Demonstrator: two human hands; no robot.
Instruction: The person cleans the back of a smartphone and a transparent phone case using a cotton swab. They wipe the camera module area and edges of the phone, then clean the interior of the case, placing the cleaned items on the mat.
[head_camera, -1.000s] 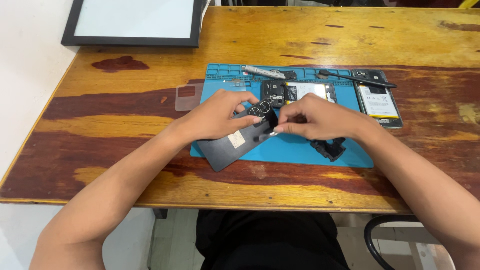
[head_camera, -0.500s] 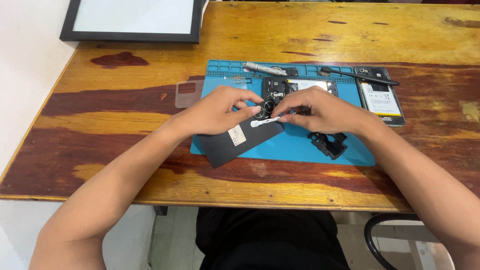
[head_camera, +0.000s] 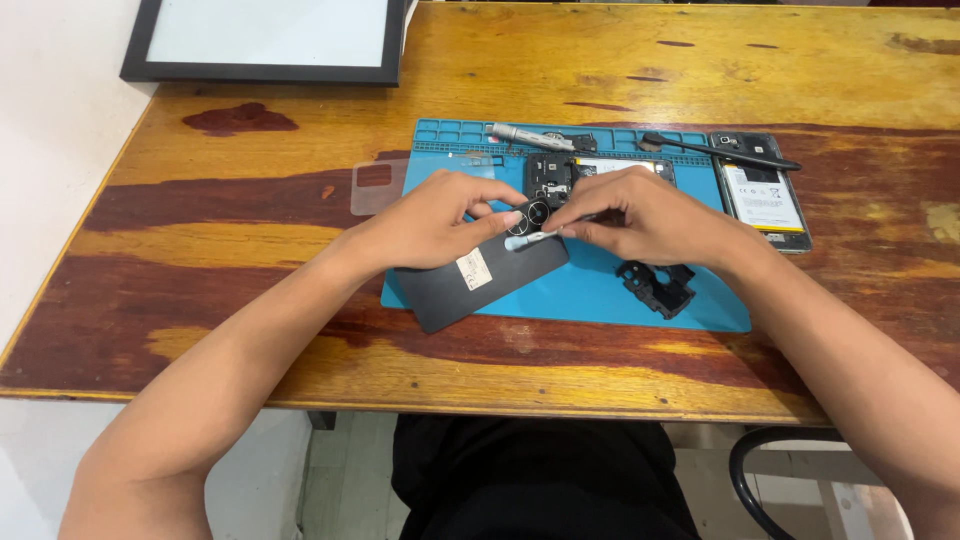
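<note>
- The left hand (head_camera: 440, 222) presses on the dark back cover (head_camera: 480, 275), which lies tilted half on the blue mat (head_camera: 600, 295), likely to steady it
- The right hand (head_camera: 640, 215) pinches a slim grey tool (head_camera: 530, 240), tip at the cover's camera rings
- A white square label (head_camera: 473, 269) sits mid-cover
- An open phone (head_camera: 762, 192) with a white battery label lies on the counter (head_camera: 300, 350) to the right

Two bare forearms, no sleeves, watch or rings showing. Left hand (head_camera: 435, 220) and right hand (head_camera: 645, 215) ungloved, nails short. Dark black clothing over the lap below the table edge.
</note>
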